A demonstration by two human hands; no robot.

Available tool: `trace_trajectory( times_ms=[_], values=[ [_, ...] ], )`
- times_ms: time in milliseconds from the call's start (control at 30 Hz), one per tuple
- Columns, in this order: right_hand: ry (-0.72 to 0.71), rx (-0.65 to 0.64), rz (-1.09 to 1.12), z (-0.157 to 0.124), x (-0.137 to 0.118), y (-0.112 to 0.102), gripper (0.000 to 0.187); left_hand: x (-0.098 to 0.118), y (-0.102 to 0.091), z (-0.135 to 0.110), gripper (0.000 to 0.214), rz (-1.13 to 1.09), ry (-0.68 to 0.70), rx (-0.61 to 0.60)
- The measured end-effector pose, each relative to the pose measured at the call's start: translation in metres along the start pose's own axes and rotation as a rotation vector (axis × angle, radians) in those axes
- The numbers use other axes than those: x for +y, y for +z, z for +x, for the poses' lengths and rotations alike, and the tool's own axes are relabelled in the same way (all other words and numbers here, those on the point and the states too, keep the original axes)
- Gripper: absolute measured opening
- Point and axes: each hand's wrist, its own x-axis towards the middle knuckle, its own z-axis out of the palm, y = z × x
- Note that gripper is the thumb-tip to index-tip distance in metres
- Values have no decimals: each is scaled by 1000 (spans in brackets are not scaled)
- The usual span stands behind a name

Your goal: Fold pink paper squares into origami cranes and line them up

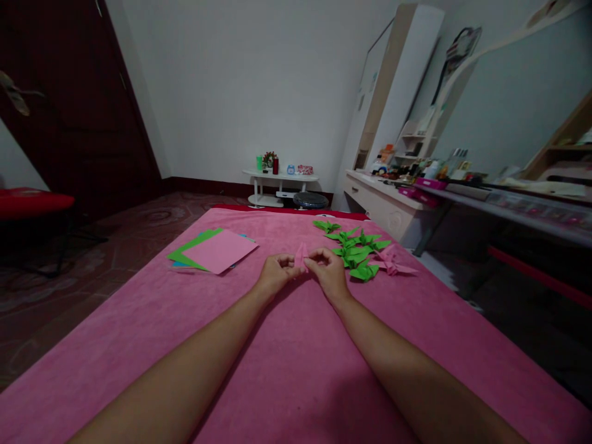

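Pink cloth point(287, 364) spreads across the lower frame; at mid-frame the left hand point(276, 272) and right hand point(328, 266) pinch a folded pink paper point(301, 254). Paper sheets point(222, 250) lie left of centre, green folded papers point(364, 271) right.

The room is dim, and the wall point(250, 80) at 12 o'clock looks dull gray. A soft, dark shadow point(358, 401) lies on the cloth point(272, 376) near 5 o'clock. The door point(60, 68) at 10 o'clock and the mirror point(513, 105) at 2 o'clock lean and look stretched. Small faraway things look fuzzy.
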Motion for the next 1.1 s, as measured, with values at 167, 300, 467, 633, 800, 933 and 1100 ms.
trace_trajectory(
  times_ms=[167, 300, 467, 633, 800, 933, 1100],
  values=[
    [-56, 2, -54, 0, 0, -2, 8, -2, -1, 1, 40, -13, -16, 40],
    [-18, -28, -14, 0, 0, -2, 9, -1, -1, 0, 52, -51, -25, 75],
    [12, -135, 63, 2, 3, -3, 15, 3, 0, -2, 65, -35, 4, 24],
    [-40, -209, -10, 5, 5, -6, 10, 0, -2, -2, 60, -148, -49, -19],
    [-94, -205, -56, 6, 2, -9, 15, -5, -6, 2, 35, -304, -149, -66],
    [-156, -216, -99, 6, 2, -11, 24, -5, -8, 4, 17, -344, -202, -59],
    [-236, -229, -154, 6, 2, -12, 29, -3, -8, 4, 9, -359, -209, -38]
  ],
)
